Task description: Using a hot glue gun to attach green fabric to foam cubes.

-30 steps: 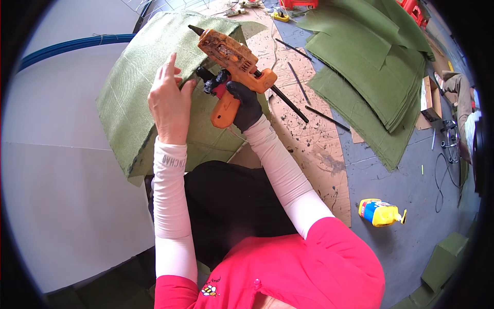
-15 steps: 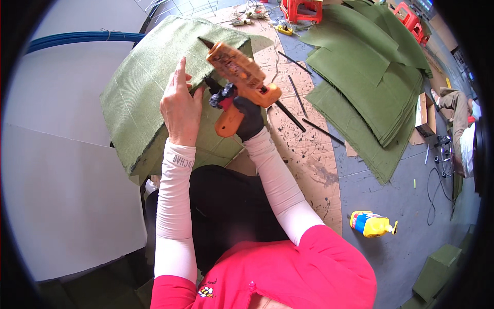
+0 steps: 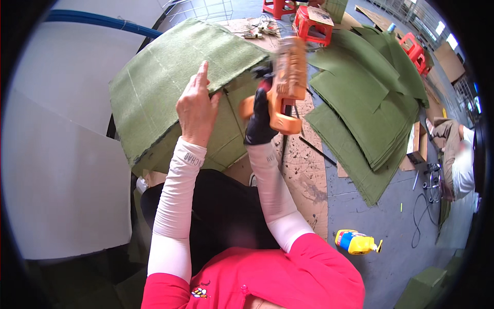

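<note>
My left hand is bare and presses flat on a large green felt panel, fingers together near its folded edge. My right hand, in a black glove, grips an orange glue gun. The gun is blurred and lifted upright, its nozzle pointing up and away from the panel. White sleeves cover both my forearms.
Stacked green felt sheets lie to the right. Stained cardboard with black sticks covers the floor. A yellow and blue bottle lies lower right. Red stools stand at the back. Another person crouches at far right.
My right hand has swung the glue gun from lying across the panel to upright. My left hand stays pressed on the felt. The view has shifted closer.
</note>
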`<action>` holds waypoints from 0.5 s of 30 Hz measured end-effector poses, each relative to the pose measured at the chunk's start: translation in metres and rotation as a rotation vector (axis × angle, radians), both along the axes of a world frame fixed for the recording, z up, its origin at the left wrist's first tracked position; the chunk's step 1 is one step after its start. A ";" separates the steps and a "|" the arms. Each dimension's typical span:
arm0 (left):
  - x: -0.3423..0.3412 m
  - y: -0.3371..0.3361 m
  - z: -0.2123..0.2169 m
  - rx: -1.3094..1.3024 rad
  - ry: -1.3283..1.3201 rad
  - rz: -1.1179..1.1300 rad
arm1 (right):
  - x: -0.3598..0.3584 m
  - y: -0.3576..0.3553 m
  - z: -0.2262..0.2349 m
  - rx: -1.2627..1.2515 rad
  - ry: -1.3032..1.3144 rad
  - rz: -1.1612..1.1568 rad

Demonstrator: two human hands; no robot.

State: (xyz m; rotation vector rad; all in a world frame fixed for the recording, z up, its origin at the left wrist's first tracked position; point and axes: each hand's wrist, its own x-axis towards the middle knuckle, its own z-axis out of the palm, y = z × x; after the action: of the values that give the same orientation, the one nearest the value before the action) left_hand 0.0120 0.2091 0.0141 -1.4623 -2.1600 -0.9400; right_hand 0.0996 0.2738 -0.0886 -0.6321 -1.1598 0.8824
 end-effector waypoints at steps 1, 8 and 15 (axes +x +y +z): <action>0.000 -0.001 0.000 0.013 0.011 -0.022 | -0.008 0.007 0.009 -0.010 0.038 -0.115; -0.005 -0.003 -0.003 0.028 -0.013 -0.045 | -0.036 0.043 0.005 0.169 0.783 0.417; -0.009 -0.005 -0.001 0.063 -0.039 -0.074 | 0.041 -0.018 -0.022 0.038 0.058 0.051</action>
State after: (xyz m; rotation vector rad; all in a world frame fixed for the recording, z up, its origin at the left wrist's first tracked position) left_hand 0.0026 0.2039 0.0129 -1.5155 -2.0962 -1.0607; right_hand 0.1408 0.2561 -0.1103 -0.5444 -1.1420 0.9142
